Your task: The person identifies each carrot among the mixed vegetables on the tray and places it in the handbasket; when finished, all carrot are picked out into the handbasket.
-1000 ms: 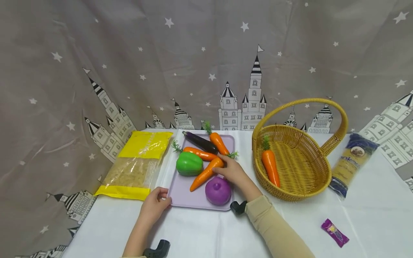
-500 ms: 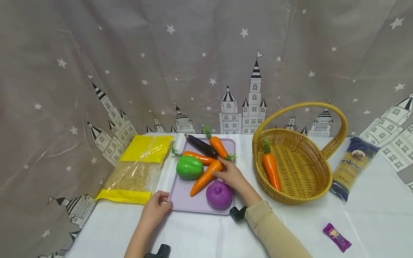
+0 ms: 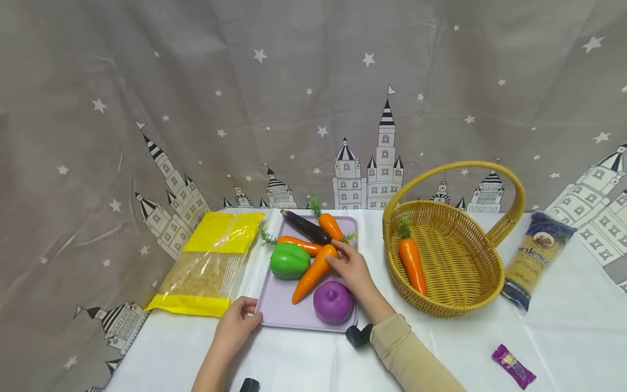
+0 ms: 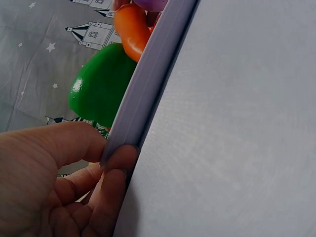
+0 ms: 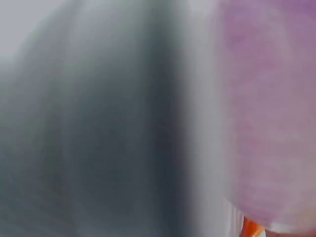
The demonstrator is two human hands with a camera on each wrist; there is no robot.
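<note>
A lilac tray [image 3: 280, 311] carries toy vegetables. My left hand [image 3: 237, 325] pinches its near left corner, thumb on top of the rim and fingers beneath in the left wrist view. My right hand [image 3: 354, 273] holds the thick leafy end of an orange carrot [image 3: 311, 280], whose tip points toward the tray's front. Just below that hand sits a purple onion [image 3: 333, 302], large and blurred in the right wrist view. Left of the held carrot lies a green bell pepper [image 3: 289, 261]. Two more carrots and a dark eggplant [image 3: 306, 226] lie behind.
To the right stands a wicker basket [image 3: 448, 313] with a tall handle and one carrot [image 3: 413, 267] inside. Beyond it lies a blue-ended pasta bag [image 3: 536, 256]. A yellow pasta bag [image 3: 208, 264] is left of the tray, and a purple wrapped candy [image 3: 514, 366] lies front right.
The head view has tilted up, so everything sits lower in it. The held carrot has turned slightly steeper beside the pepper. My left hand keeps its place at the tray corner.
</note>
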